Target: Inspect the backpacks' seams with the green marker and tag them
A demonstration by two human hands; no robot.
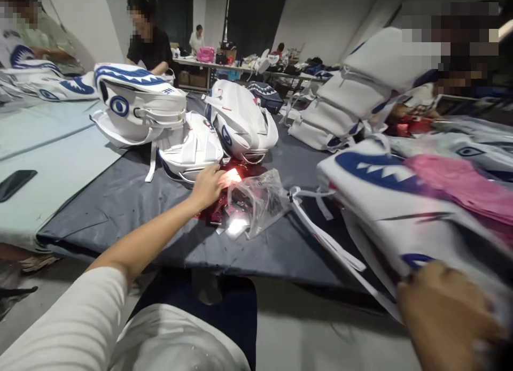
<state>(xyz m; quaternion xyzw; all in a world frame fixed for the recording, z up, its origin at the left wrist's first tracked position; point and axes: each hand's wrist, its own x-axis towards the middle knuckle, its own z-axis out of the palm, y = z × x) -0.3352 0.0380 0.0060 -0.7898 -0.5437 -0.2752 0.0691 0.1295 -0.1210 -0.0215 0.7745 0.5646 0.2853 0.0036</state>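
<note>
My left hand [206, 188] reaches over the dark table cover, its fingers curled at the edge of a small pile of shiny red packets [216, 213]. A brightly glinting piece lies right at the fingertips; what they pinch is hard to make out. Touching the pile is a crumpled clear plastic bag [260, 200]. My right hand [444, 301], smeared by motion, is closed at the near lower side of a white backpack [372, 200] with a blue shark-tooth band and an eye patch. White straps [328, 248] trail from that backpack across the table. Pink cloth [465, 184] lies on top of it.
More white backpacks [244, 117] stand beyond my left hand, with others stacked [336, 106] at the back right. A dark phone [18, 184] lies on the pale table at left. Co-workers [150, 45] stand across the tables. The table's front edge [160, 264] runs before me.
</note>
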